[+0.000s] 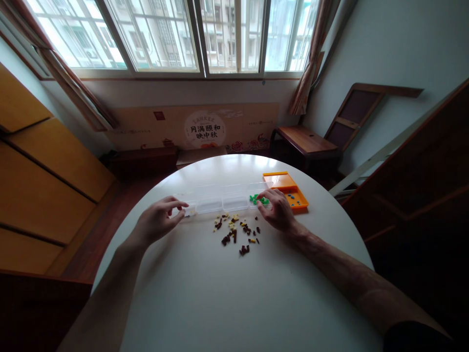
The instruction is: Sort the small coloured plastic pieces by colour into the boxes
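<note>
Right hand (pixel 276 210): covers part of green pieces (pixel 256 199). Loose pieces (pixel 236 230): shapes too small to tell. Both forearms cut off at near edge.

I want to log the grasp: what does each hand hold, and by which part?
The left hand grips the clear divided box at its left end. The right hand rests on the green pieces; a hold cannot be told.

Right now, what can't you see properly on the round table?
- Head view: the right hand covers part of the green pieces, so whether it pinches one is hidden.
- Head view: the left hand hides the left end of the clear compartment box.
- Head view: the brown and yellow pieces and the blue bits in the orange tray are too small to tell shapes.
</note>
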Motion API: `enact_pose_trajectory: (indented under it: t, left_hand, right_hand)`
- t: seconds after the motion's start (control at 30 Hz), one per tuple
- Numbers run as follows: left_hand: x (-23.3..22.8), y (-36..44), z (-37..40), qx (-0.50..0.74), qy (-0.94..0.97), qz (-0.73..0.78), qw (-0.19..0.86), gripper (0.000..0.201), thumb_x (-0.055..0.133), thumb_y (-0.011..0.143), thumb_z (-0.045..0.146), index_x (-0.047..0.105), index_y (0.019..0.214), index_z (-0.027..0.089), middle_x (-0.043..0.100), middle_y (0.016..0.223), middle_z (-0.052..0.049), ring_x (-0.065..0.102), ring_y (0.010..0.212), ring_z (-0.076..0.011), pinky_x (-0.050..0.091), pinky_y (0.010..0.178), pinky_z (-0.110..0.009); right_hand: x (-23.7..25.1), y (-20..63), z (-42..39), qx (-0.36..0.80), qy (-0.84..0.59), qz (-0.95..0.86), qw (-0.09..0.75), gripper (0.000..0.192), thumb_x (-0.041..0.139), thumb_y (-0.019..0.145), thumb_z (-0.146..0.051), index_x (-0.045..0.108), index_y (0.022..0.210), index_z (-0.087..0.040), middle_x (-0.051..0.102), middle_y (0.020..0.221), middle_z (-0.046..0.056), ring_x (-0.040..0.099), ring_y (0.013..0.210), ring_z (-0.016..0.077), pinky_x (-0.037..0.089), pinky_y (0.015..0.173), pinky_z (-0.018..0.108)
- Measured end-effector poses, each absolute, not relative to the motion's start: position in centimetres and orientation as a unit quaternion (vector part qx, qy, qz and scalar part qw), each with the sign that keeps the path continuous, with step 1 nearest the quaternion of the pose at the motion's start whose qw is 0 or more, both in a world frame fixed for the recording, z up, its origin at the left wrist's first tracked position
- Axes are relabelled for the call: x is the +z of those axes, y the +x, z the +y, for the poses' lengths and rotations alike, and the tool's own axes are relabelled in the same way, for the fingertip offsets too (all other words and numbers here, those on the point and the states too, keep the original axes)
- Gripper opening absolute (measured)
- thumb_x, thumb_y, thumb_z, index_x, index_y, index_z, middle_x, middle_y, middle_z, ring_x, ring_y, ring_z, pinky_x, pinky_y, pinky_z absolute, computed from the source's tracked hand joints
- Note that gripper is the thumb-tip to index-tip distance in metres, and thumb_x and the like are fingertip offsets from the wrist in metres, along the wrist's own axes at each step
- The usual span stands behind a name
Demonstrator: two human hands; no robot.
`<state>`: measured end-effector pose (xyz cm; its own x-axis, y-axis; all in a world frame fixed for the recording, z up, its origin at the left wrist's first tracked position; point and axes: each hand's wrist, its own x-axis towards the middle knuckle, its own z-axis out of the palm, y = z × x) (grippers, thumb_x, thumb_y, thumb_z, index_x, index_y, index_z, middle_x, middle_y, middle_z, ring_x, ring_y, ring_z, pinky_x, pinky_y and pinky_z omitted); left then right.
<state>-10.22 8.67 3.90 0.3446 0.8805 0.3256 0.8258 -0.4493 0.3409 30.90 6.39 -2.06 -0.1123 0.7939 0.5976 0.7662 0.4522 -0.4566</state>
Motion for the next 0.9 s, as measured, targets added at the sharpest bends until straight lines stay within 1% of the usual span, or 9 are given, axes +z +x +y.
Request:
enact_pose_trajectory:
  t: [0.07, 0.2, 0.37, 0.53, 0.73, 0.9]
  left_hand:
    - [3.7, -10.4, 8.7, 0.221, 0.829, 0.509, 0.066, 0.029, 0.067, 0.092, 0.045, 0.085, 0.105, 0.027, 0.077, 0.107, -0.004, 0.061, 0.072, -0.0166, 0.047, 0.066, -0.029]
    - [3.3, -10.5, 8.9, 0.209, 0.844, 0.49, 0.064, 0.024, 0.07, 0.089, 0.043, 0.085, 0.1, 0.028, 0.077, 0.107, -0.004, 0.062, 0.073, -0.0172, 0.048, 0.068, -0.029]
    - [3.2, -10.3, 8.9, 0.201, 0.848, 0.488, 0.058, 0.024, 0.069, 0.091, 0.043, 0.085, 0.1, 0.028, 0.078, 0.107, -0.004, 0.062, 0.07, -0.0163, 0.047, 0.066, -0.029]
    - [3.4, -10.0, 8.7, 0.218, 0.849, 0.479, 0.037, 0.024, 0.066, 0.092, 0.041, 0.083, 0.102, 0.026, 0.077, 0.108, -0.004, 0.06, 0.068, -0.0155, 0.048, 0.067, -0.029]
    - [3.9, -7.9, 8.0, 0.24, 0.875, 0.42, 0.027, 0.022, 0.065, 0.095, 0.037, 0.083, 0.098, 0.025, 0.077, 0.105, -0.005, 0.063, 0.075, -0.0167, 0.055, 0.077, -0.032]
    - [3.6, -5.9, 6.9, 0.205, 0.908, 0.36, 0.07, 0.017, 0.067, 0.097, 0.035, 0.081, 0.097, 0.026, 0.078, 0.1, -0.004, 0.063, 0.071, -0.015, 0.052, 0.071, -0.03]
  right_hand:
    - [-2.1, 30.8, 6.4, 0.018, -0.517, -0.749, 0.414, 0.004, 0.068, 0.099, -0.025, 0.071, 0.098, -0.024, 0.077, 0.103, 0.007, 0.068, 0.102, 0.0289, 0.052, 0.1, 0.047]
    - [-2.1, 30.8, 6.3, 0.024, -0.506, -0.756, 0.414, 0.003, 0.069, 0.098, -0.024, 0.072, 0.097, -0.025, 0.078, 0.103, 0.007, 0.068, 0.102, 0.0288, 0.053, 0.101, 0.047]
    - [-1.9, 30.6, 6.3, 0.03, -0.492, -0.763, 0.418, 0.005, 0.069, 0.098, -0.024, 0.073, 0.096, -0.024, 0.078, 0.106, 0.007, 0.069, 0.103, 0.0285, 0.054, 0.101, 0.047]
    - [-1.6, 30.3, 6.1, 0.044, -0.443, -0.787, 0.426, 0.008, 0.07, 0.097, -0.019, 0.074, 0.099, -0.026, 0.078, 0.105, 0.006, 0.07, 0.105, 0.0278, 0.056, 0.1, 0.046]
    - [-1.4, 29.8, 5.7, 0.071, -0.369, -0.838, 0.396, 0.01, 0.07, 0.098, -0.018, 0.074, 0.096, -0.027, 0.079, 0.108, 0.005, 0.069, 0.106, 0.026, 0.057, 0.101, 0.046]
    - [-0.8, 29.7, 5.4, 0.097, -0.312, -0.875, 0.357, 0.01, 0.069, 0.099, -0.019, 0.073, 0.096, -0.027, 0.079, 0.108, 0.005, 0.069, 0.103, 0.0249, 0.058, 0.096, 0.043]
